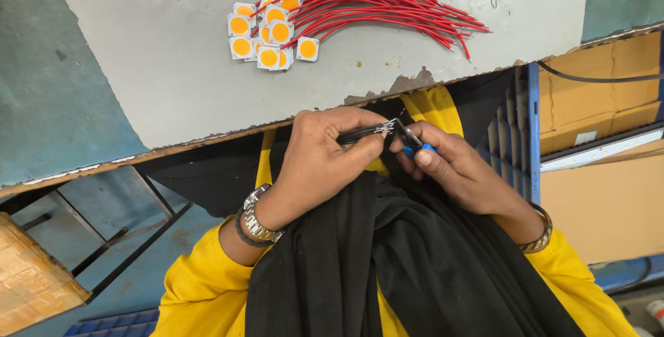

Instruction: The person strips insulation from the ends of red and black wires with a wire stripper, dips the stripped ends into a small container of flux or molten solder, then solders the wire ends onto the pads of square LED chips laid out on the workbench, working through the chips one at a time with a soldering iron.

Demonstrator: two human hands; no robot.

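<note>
Where the fingers meet: left hand (319,164) grip clamped on a bundle of dark wires (363,133), just below the counter (173,67) edge.
Right hand (460,171): grip closed on a blue-handled cutter (413,142), its tip touching the wires' bare ends.
Farther up the counter: red wires (387,8) with square yellow-centred chips (270,32).
</note>
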